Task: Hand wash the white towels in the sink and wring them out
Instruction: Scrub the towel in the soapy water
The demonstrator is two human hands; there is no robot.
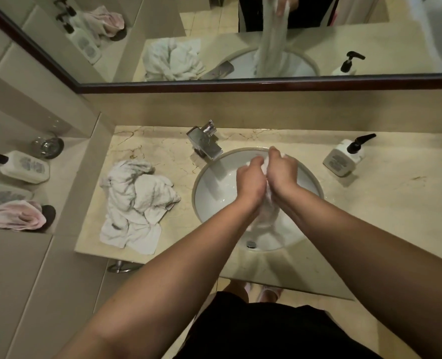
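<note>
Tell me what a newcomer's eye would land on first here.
First, the two hands, left hand and right hand, held together over the sink, their grip closed on a white towel. Next, the heap of crumpled white towels on the counter left of the basin.

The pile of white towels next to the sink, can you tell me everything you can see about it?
The crumpled pile of white cloth towels lies on the beige marble counter, left of the round white sink. It looks like soft, textured cloth, bunched in folds with grey shadows or marks in the creases. One flat corner reaches toward the counter's front edge. No hand touches it; both are busy over the sink.
</note>
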